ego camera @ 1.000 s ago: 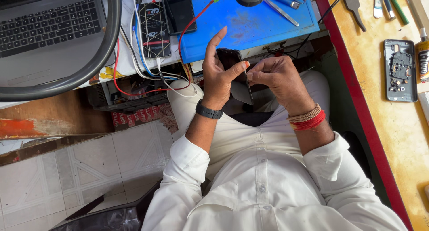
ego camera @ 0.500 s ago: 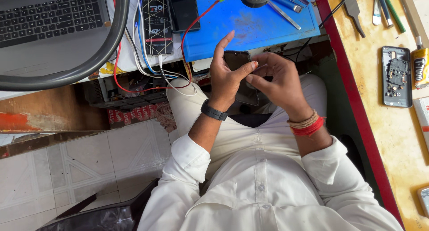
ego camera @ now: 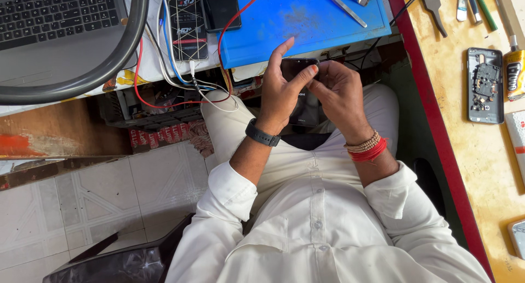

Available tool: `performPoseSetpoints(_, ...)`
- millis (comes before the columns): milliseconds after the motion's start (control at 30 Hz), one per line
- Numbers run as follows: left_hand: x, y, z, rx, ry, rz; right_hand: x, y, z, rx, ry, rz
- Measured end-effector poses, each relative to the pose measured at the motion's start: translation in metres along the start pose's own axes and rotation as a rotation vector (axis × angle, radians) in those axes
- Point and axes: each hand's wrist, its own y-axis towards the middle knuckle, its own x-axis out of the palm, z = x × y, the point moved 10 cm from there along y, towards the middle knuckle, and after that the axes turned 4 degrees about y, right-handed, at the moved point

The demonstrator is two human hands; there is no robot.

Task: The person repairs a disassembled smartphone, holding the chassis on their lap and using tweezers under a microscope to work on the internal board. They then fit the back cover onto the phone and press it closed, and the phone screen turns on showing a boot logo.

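Over the lap, just below the blue mat's (ego camera: 306, 26) near edge, both hands hold a dark phone (ego camera: 302, 110) between them. Left hand (ego camera: 281, 91) sits at 9 o'clock of the phone, fingers wrapped on its left edge, thumb laid across the top toward 2 o'clock, index finger sticking up free at 12 and touching nothing. Right hand (ego camera: 342, 94) sits at 3 o'clock, fingers curled over the phone's top right corner, fingertips meeting the left thumb. Phone stands roughly upright along the 12–6 line, dark face up, lower half showing between the two wrists, top end mostly hidden by fingers. Both grips closed on it, no visible gap between skin and case. Black wristband (ego camera: 262, 133) on the left wrist, red and beaded bands (ego camera: 367, 148) on the right. At 12 o'clock, tweezers (ego camera: 344, 8) lie on the mat. At 10–11 o'clock, a second dark phone (ego camera: 220, 8), a patterned slab (ego camera: 187, 23) with a white cable plugged in, red wire (ego camera: 143, 91) looping down off the bench edge. Laptop (ego camera: 54, 20) further out at 10. At 2–3 o'clock, on the yellow bench (ego camera: 465, 151), an opened phone body (ego camera: 485, 85) with internals exposed, well apart from the hands.
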Motion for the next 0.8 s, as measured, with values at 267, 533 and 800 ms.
performPoseSetpoints(267, 0.005, 0.005, 0.002, -0.041, -0.182, -0.128, -0.006, -0.004, -0.007, 0.071, 0.262, -0.006)
performPoseSetpoints(533, 0.007, 0.003, -0.005, -0.115, -0.28, -0.162, -0.018, -0.009, -0.013, 0.048, 0.372, 0.03)
performPoseSetpoints(800, 0.043, -0.001, -0.024, -0.259, -0.646, -0.325, -0.044, 0.002, -0.017, 0.044, 0.543, 0.062)
